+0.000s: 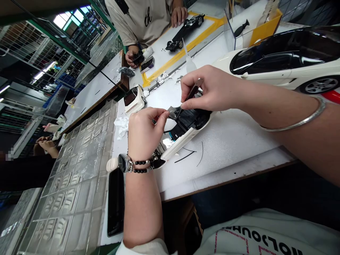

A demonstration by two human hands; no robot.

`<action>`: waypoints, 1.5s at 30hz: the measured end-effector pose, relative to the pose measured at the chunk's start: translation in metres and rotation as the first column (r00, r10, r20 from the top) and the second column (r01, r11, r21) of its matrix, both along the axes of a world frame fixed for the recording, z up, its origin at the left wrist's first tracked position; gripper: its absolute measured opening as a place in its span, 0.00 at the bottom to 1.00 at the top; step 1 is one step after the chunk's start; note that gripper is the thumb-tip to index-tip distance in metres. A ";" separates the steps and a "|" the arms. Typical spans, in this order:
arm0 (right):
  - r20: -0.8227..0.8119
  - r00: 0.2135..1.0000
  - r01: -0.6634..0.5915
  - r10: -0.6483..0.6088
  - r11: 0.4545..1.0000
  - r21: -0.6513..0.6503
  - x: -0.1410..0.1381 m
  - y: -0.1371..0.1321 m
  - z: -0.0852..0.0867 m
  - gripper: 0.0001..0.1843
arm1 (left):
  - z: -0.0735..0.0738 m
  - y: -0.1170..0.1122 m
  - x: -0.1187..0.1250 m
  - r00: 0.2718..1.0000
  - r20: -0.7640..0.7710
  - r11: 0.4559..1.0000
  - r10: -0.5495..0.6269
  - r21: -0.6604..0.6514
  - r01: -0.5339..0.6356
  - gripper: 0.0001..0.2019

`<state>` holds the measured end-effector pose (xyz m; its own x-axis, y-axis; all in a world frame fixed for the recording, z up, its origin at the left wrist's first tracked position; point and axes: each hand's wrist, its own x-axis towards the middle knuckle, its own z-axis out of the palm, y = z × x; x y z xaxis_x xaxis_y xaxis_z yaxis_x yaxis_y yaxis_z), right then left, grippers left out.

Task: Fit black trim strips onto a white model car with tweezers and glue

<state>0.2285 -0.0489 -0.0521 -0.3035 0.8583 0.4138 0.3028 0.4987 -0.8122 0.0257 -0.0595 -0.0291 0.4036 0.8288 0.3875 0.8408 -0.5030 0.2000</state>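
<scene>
A white model car body [183, 141] with a black interior [192, 118] lies on the white work surface in front of me. My right hand [208, 88] is closed around dark tweezers [193, 92], whose tips point down into the car's interior. My left hand [146, 131] is at the near left side of the car, thumb and forefinger pinched close to the tweezer tips. A small greyish piece [172, 112] shows at those fingertips; whether they grip it is unclear. My hands hide part of the car.
Trays of white parts [71, 191] and a black phone [115, 202] lie at left. A smaller white car [134, 99] stands behind my left hand, a large white model car [281, 60] at right. Across the table, a co-worker's hand [179, 16] rests near a black chassis [184, 32].
</scene>
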 end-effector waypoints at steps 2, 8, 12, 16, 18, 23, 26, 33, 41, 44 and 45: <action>-0.011 1.000 0.013 -0.012 1.000 0.008 0.000 0.000 0.000 0.10 | 0.000 0.000 0.000 1.000 -0.001 1.000 -0.002 0.002 0.002 0.08; -0.001 1.000 -0.007 0.007 1.000 -0.008 -0.001 0.001 0.000 0.09 | 0.001 0.000 0.000 1.000 -0.012 1.000 -0.009 0.001 0.009 0.08; -0.020 1.000 -0.014 0.014 0.999 -0.031 -0.002 0.003 -0.001 0.10 | 0.000 0.001 -0.001 1.000 -0.017 1.000 -0.006 0.001 0.006 0.08; -0.020 1.000 -0.021 0.020 0.999 -0.044 -0.001 0.002 -0.001 0.10 | 0.000 0.001 -0.001 1.000 -0.021 1.000 0.001 -0.001 -0.001 0.08; -0.008 1.000 -0.020 0.020 0.999 -0.036 -0.001 0.001 0.000 0.10 | 0.000 0.001 0.000 1.000 -0.020 1.000 0.004 0.001 -0.004 0.09; 0.018 0.999 -0.032 0.032 0.999 -0.001 0.001 0.001 0.000 0.08 | 0.000 0.001 0.000 1.000 -0.013 1.000 0.005 0.003 -0.005 0.08; 0.015 0.999 -0.040 0.040 0.999 0.004 0.001 0.001 0.000 0.08 | 0.000 0.001 -0.001 1.000 -0.018 1.000 0.005 0.003 -0.005 0.08; 0.021 0.999 -0.048 0.048 0.999 0.006 0.002 0.002 -0.001 0.08 | 0.000 0.001 0.000 1.000 -0.006 1.000 -0.013 0.007 0.013 0.08; 0.021 0.997 -0.076 0.076 0.997 0.018 0.003 0.002 -0.001 0.08 | -0.001 0.002 -0.001 1.000 0.000 1.000 -0.024 0.006 0.024 0.08; 0.027 0.996 -0.088 0.088 0.996 0.017 0.003 0.002 -0.001 0.08 | -0.001 0.002 -0.001 1.000 -0.001 1.000 -0.027 0.007 0.027 0.08; 0.031 0.995 -0.090 0.090 0.996 0.018 0.004 0.002 -0.001 0.08 | -0.002 0.002 -0.001 1.000 -0.001 1.000 -0.026 0.007 0.026 0.08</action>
